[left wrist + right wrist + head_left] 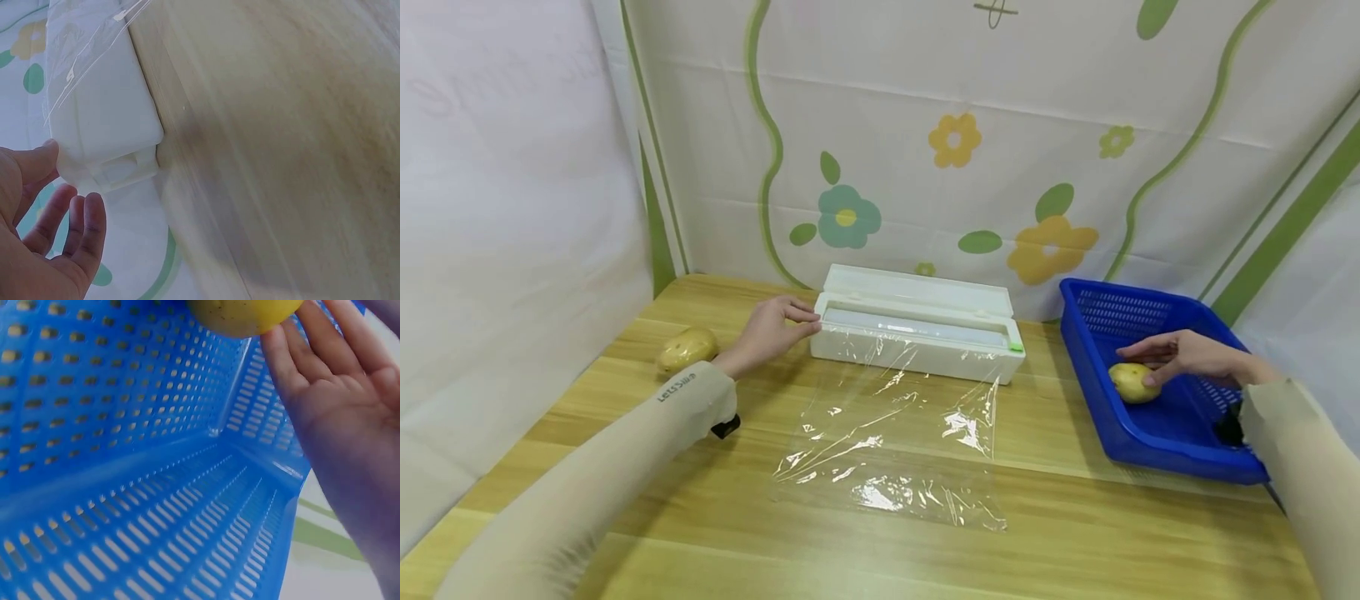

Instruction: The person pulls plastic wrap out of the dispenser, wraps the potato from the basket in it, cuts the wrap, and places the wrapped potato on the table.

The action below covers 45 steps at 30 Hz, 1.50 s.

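At the left end of a white cling film dispenser [917, 354], my left hand [775, 333] pinches the corner between thumb and fingers. The dispenser's lid is raised, with the roll [917, 327] showing inside. A sheet of clear cling film [895, 450] runs from it over the table's front part. Inside the blue basket [1090, 400], my right hand [1195, 360] grips a yellow potato [1133, 383] with thumb and fingers. The right wrist view shows this potato [244, 315] at the top edge, partly cut off. Another potato [687, 350], with a shiny surface, lies left of my left hand.
The wooden table [700, 500] ends at a white curtain [895, 100] printed with flowers, close behind the dispenser. The basket stands at the table's right side, its perforated walls rising around my right hand. Another white cloth [512, 250] hangs along the left edge.
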Available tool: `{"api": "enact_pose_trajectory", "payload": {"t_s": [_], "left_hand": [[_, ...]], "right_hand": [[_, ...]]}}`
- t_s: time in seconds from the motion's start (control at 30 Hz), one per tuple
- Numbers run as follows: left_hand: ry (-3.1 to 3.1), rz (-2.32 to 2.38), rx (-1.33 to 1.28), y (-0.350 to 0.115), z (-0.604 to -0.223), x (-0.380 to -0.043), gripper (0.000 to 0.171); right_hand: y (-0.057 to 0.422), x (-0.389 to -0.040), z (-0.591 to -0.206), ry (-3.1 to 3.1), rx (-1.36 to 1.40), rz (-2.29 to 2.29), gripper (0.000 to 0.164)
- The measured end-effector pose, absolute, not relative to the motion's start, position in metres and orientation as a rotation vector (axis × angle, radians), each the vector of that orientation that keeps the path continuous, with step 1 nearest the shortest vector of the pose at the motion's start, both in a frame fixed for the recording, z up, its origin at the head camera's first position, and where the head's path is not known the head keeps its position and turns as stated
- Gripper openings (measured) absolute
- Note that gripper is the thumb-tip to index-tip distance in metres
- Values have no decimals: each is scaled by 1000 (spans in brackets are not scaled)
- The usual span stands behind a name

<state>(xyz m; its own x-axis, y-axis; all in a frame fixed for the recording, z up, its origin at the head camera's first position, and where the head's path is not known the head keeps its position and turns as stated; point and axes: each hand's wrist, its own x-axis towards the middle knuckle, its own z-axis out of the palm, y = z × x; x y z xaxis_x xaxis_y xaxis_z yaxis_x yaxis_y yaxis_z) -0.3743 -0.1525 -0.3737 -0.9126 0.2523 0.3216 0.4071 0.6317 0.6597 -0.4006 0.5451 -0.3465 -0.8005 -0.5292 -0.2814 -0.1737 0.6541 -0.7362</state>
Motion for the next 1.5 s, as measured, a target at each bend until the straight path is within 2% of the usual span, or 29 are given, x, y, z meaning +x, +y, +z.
{"api": "enact_pose_trajectory", "payload": {"t_s": [0.27, 0.73, 1.5], "left_hand": [[-2658, -1127, -539, -152, -372, -373, 19], [-2655, -1153, -544, -153, -371, -373, 20], [-2665, -1158, -545, -151, -371, -371, 19]], "right_hand": [[539, -403, -350, 2312, -593, -906, 62], [526, -403, -345, 2428, -441, -765, 68], [520, -398, -344, 2584, -444, -760, 61]]}}
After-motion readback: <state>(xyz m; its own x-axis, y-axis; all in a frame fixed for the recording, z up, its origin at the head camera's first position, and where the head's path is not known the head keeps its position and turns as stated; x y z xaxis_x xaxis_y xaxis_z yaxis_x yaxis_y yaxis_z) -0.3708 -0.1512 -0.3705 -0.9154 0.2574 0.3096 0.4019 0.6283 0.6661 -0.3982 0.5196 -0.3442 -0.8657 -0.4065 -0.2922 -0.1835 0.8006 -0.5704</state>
